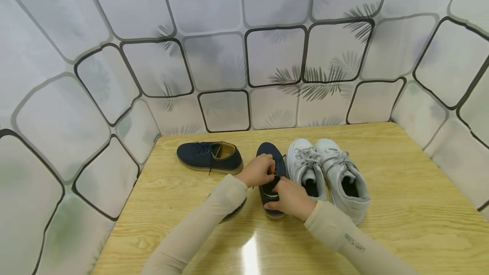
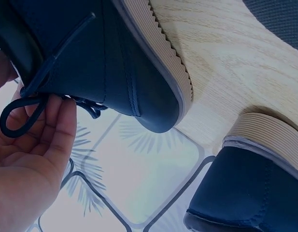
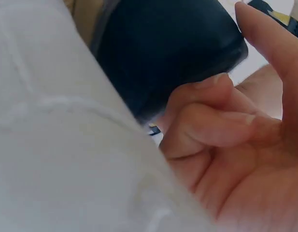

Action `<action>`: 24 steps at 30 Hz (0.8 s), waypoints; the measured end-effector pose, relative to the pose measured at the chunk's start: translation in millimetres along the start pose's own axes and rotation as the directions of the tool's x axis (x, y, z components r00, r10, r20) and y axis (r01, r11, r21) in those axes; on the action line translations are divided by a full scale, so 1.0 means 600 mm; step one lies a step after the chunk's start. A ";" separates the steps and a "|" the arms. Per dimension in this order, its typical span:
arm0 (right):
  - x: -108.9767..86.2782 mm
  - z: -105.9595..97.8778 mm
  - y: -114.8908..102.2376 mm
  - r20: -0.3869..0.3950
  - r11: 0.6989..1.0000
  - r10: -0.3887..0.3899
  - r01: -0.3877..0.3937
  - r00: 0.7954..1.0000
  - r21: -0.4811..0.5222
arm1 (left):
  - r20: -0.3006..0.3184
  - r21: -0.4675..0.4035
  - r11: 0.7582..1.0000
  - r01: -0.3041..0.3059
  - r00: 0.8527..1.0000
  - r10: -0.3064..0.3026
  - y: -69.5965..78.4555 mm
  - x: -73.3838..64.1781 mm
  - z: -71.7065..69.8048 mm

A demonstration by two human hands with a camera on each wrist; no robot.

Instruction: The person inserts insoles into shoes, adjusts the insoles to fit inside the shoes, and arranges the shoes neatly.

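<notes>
A navy lace-up shoe (image 1: 269, 150) with a tan sole stands between both hands, toe toward the back wall. At its lacing, my left hand (image 1: 260, 170) pinches a dark shoelace (image 2: 24, 126); a loop of it stands out by the fingers in the left wrist view. My right hand (image 1: 292, 198) grips the shoe's opening from the right side, fingers curled and thumb toward the heel (image 3: 173, 53). Exactly what those fingertips hold is hidden. The matching navy shoe (image 1: 208, 156) lies crosswise to the left, its lace hanging over the side.
A pair of white lace-up shoes, one left (image 1: 299, 156) and one right (image 1: 351, 194), stands right beside the navy shoe. Under the left sleeve a dark flat object (image 1: 234, 212) is mostly hidden. A patterned curtain (image 1: 275, 54) borders the wooden table (image 1: 405, 207).
</notes>
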State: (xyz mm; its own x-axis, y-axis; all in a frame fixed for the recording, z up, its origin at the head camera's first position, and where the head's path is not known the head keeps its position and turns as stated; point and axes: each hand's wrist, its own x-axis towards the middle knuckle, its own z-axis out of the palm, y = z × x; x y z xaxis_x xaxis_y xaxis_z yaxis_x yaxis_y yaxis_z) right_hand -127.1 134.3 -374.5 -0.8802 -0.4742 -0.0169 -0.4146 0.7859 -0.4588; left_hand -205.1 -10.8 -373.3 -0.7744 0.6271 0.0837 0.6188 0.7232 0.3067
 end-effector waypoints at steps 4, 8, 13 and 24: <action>-0.002 0.009 0.000 0.018 0.995 -0.013 0.015 1.000 -0.095 | 0.000 0.001 1.000 -0.002 1.000 0.002 -0.001 -0.001 0.002; -0.003 0.012 -0.006 -0.011 0.984 -0.042 0.040 0.999 -0.176 | -0.010 -0.013 1.000 -0.015 1.000 0.015 -0.002 -0.002 0.003; -0.002 0.015 -0.010 0.007 0.973 -0.083 0.082 0.997 -0.214 | -0.113 -0.107 0.994 -0.011 0.994 -0.001 -0.008 -0.014 0.012; 0.004 0.007 -0.006 0.097 0.971 -0.066 0.086 0.993 -0.222 | -0.048 0.027 0.979 0.202 0.978 -0.201 -0.029 -0.139 0.049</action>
State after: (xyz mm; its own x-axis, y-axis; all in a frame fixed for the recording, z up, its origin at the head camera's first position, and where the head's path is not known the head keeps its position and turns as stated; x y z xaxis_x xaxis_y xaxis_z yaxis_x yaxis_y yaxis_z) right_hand -127.0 128.6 -376.8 -0.8243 -0.5613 -0.0732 -0.5298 0.8106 -0.2494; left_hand -147.5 -67.2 -413.5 -0.8884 0.4545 0.0653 0.4526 0.8428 0.2912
